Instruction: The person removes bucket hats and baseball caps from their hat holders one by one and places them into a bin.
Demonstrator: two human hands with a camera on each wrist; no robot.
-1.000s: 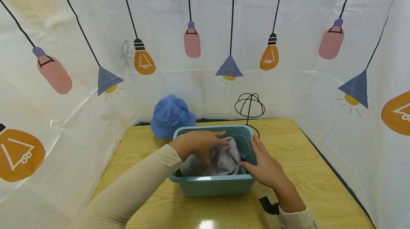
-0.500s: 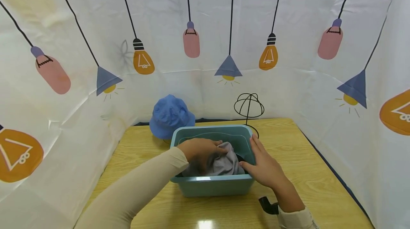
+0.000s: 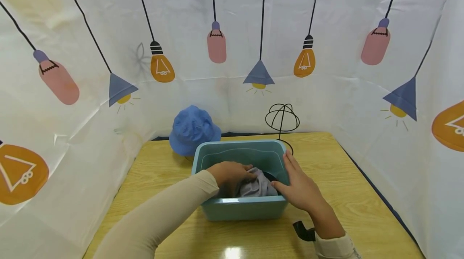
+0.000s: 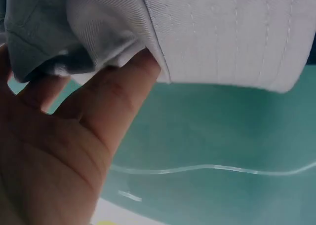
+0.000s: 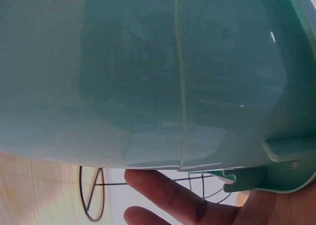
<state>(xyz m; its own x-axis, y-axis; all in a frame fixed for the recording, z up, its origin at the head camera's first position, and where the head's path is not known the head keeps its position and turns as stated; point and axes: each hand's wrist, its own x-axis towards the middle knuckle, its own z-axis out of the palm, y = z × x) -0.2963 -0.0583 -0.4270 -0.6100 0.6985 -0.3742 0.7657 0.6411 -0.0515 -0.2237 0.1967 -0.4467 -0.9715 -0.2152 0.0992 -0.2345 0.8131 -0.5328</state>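
Note:
Inside the blue-green plastic bin (image 3: 244, 207), my left hand (image 3: 232, 174) grips a grey bucket hat (image 3: 258, 185). The left wrist view has the fingers (image 4: 121, 94) tucked under the edge of its stitched brim (image 4: 227, 37). Part of the hat is hidden behind that hand and the bin's front wall. My right hand (image 3: 301, 186) holds the bin's right side, thumb over the rim and long fingers along the outer wall. Those fingers (image 5: 163, 190) show against the outer wall in the right wrist view. A dark item (image 3: 270, 177) lies in the bin beside the hat.
Behind the bin, a blue bucket hat (image 3: 193, 129) sits at the back left of the wooden table (image 3: 337, 194). A black wire stand (image 3: 282, 118) rises at the back right. White sheets (image 3: 232, 98) printed with lamps surround the table.
My left hand has gone down deeper into the bin and taken hold of the grey bucket hat, which now sits lower and more bunched. The right hand has stayed at the bin's side.

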